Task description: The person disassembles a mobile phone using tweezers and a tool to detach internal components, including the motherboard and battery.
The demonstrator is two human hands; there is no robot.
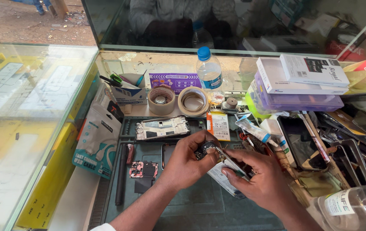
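- The left hand (pixel 187 160) reaches in from below, fingers curled shut around a small dark round-lensed phone part (pixel 207 148) pinched between thumb and fingertips.
- The right hand (pixel 260 179) comes in from the lower right, its fingers closed on a thin dark tool (pixel 233 162) that runs from its grip up and left to the small part.
- The small part sits at the top of the left hand's grip, just left of the right thumb, above the dark green work mat (pixel 191 201); the tool's tip touches it.
- Flat on the mat, above the hands, lies a silver phone frame (pixel 162 128); to the lower left lies a small pink circuit board (pixel 142 169), well apart from both hands.
- A long black pen-like tool (pixel 121 175) lies along the mat's left edge.
- Behind the frame stand two rolls of tape (pixel 177 101) and a clear plastic water bottle with a blue cap (pixel 208 73).
- A flat battery with a yellow label (pixel 219 125) lies just above the left hand's knuckles.
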